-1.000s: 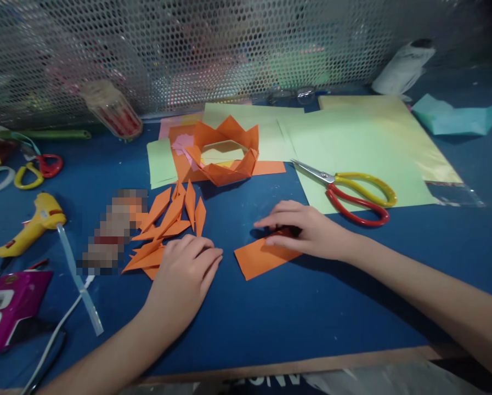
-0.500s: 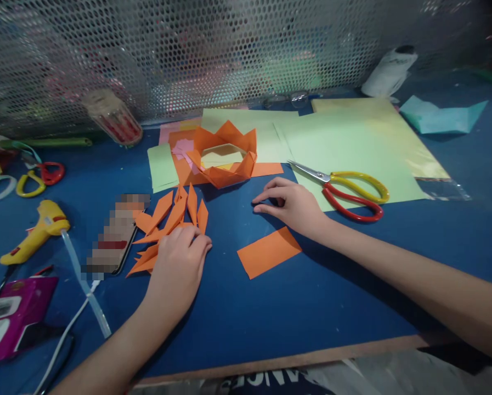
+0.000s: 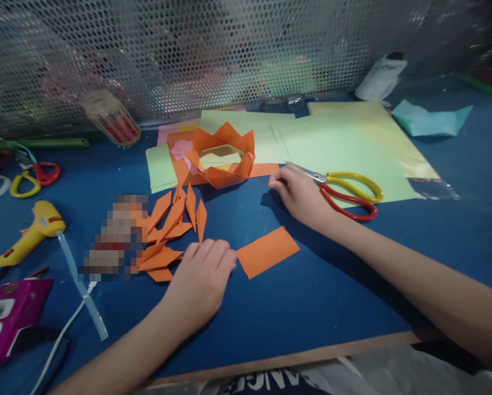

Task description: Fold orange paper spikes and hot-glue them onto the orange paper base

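Observation:
My left hand [image 3: 207,277] rests palm down on the blue table, fingers bent and side by side, tips beside the left corner of an orange paper rectangle [image 3: 268,252]. Its thumb is hidden, and I see nothing held in it. Left of it lies a pile of folded orange paper pieces [image 3: 174,216]. My right hand [image 3: 301,197] hovers beyond the rectangle with its fingers curled together; nothing shows in them. Just behind it are scissors [image 3: 355,178] with one yellow and one red handle. A ring of folded orange paper [image 3: 225,174] stands farther back.
Pale green sheets [image 3: 336,134] cover the back middle. At left lie a yellow glue gun [image 3: 40,230], a glue stick [image 3: 81,285], a blurred phone [image 3: 114,236] with cable, a purple box [image 3: 17,318] and a jar [image 3: 112,118]. A teal folded paper [image 3: 433,119] sits back right.
My left hand has moved right, off the folded pieces and up to the paper rectangle. My right hand has shifted slightly right and back toward the scissors, its fingers now closed together.

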Action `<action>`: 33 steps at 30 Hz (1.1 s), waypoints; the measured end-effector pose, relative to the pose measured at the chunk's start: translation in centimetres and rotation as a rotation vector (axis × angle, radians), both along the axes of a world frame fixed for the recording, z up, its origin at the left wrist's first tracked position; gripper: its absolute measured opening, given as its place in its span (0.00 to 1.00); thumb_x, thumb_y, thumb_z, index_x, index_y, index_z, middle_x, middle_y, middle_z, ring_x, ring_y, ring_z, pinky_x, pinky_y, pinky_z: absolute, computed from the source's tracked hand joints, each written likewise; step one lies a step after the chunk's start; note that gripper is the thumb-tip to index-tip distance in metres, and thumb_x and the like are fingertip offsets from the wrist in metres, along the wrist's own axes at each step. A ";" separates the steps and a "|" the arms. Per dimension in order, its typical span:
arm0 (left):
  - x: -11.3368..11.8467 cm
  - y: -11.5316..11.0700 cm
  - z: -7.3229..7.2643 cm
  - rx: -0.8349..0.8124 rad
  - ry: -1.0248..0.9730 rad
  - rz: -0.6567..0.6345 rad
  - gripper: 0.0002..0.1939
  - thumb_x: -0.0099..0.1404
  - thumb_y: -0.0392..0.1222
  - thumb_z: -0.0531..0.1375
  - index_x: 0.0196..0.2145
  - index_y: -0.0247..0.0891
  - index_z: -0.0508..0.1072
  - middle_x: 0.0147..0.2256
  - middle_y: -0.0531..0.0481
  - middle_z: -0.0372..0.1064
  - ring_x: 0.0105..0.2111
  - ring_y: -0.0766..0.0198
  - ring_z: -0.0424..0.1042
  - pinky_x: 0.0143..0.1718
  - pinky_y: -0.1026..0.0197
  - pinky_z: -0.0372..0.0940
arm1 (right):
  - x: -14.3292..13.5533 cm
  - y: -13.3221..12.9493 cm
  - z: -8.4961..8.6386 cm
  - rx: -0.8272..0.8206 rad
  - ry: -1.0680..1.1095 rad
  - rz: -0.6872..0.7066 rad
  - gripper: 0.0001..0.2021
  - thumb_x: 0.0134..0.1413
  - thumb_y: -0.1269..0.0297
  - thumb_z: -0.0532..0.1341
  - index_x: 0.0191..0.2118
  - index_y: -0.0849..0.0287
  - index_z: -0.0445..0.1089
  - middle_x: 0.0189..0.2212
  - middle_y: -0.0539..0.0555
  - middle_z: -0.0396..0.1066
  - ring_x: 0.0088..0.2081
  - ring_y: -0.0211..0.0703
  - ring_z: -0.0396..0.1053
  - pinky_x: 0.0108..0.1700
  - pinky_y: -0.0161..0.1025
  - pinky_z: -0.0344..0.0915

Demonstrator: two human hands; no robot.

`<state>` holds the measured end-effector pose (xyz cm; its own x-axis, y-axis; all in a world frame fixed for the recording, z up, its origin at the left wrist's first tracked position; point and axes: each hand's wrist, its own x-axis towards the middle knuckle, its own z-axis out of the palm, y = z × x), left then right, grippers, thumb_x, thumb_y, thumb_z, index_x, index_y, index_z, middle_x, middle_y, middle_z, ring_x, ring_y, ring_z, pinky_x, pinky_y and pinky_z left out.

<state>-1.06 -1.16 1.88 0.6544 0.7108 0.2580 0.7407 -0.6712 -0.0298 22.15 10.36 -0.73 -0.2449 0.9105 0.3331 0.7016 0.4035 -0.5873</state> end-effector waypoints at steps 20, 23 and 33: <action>0.5 -0.8 -0.8 -0.313 -0.007 -0.314 0.21 0.71 0.48 0.50 0.55 0.33 0.65 0.59 0.43 0.63 0.59 0.56 0.62 0.58 0.53 0.56 | 1.4 0.8 -0.2 -0.036 -0.116 0.052 0.08 0.56 0.67 0.55 0.29 0.56 0.69 0.33 0.56 0.68 0.37 0.47 0.67 0.43 0.47 0.65; 0.4 -0.8 -0.8 -0.328 -0.024 -0.299 0.20 0.71 0.47 0.49 0.55 0.34 0.65 0.58 0.44 0.64 0.58 0.58 0.63 0.59 0.53 0.54 | 1.4 0.7 -0.1 -0.042 -0.132 0.061 0.10 0.57 0.67 0.54 0.29 0.57 0.70 0.33 0.57 0.68 0.38 0.48 0.67 0.44 0.48 0.65; 0.2 -0.5 -0.6 -0.325 -0.051 -0.347 0.19 0.72 0.44 0.49 0.54 0.33 0.66 0.55 0.41 0.67 0.57 0.56 0.64 0.59 0.49 0.56 | 3.4 0.2 1.0 -0.137 -0.144 0.189 0.06 0.53 0.65 0.59 0.27 0.54 0.71 0.34 0.53 0.72 0.36 0.44 0.69 0.41 0.44 0.66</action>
